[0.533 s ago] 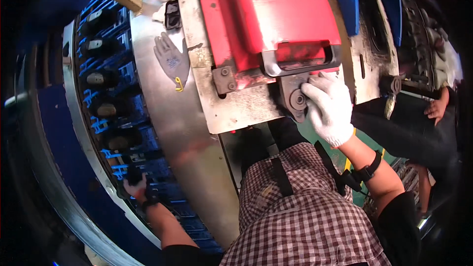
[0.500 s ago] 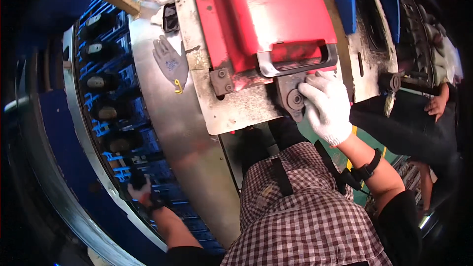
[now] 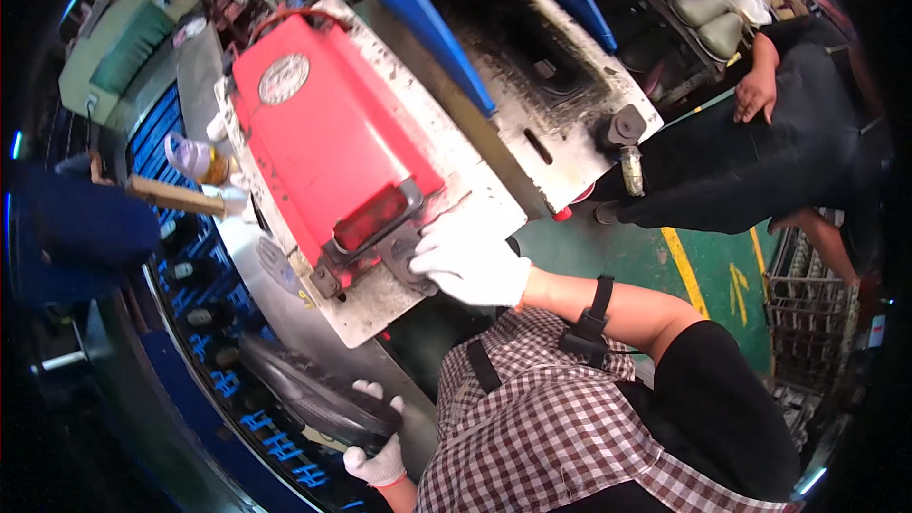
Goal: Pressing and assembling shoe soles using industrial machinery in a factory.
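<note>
My left hand, in a white glove, holds a long black shoe from below, over the edge of the metal table. Its thumb and fingers wrap the near end of the shoe. The white-gloved right hand curls over a dark metal bracket at the front of a red machine cover. Glare washes out part of that glove, and its fingertips are partly hidden. Just above the bracket is the cover's dark-framed handle. A pale machine plate lies beneath the cover.
Dark shoe forms stand in blue racks along the left. A grey glove, a wooden bar and a bottle are on the table. Blue panels stand beyond. At right, a co-worker's hand rests near dark trousers.
My left hand has come from the blue racks toward my body, now with the black shoe in it. My view has turned; the right hand stays at the bracket.
</note>
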The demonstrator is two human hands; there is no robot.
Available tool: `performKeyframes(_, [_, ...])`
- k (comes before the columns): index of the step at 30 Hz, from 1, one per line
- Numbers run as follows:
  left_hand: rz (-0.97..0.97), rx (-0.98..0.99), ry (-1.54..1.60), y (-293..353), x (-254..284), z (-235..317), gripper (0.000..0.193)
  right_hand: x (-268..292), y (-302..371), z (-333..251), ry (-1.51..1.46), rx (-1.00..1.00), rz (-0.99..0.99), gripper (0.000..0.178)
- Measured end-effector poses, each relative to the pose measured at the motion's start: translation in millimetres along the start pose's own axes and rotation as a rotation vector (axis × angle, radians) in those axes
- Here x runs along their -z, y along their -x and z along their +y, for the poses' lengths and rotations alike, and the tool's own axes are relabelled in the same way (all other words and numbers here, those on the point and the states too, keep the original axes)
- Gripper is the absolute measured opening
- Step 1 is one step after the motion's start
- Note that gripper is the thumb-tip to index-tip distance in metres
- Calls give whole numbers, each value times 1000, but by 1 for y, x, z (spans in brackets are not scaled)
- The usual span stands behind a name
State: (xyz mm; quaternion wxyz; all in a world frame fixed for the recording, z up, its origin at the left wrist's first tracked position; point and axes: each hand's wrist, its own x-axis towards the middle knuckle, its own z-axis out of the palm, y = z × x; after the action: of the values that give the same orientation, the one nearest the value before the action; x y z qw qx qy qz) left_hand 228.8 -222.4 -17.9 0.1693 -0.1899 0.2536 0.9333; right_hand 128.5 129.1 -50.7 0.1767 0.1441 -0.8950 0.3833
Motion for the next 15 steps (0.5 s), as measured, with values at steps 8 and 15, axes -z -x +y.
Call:
performKeyframes(8, [-416,338,-619,-99,-171,-81,103,128,0,-50,-856,-402,-203,98])
performKeyframes(15, [-678,21,-1539,-179,-291,-139,77,221,21,74,-810,-684,270,86])
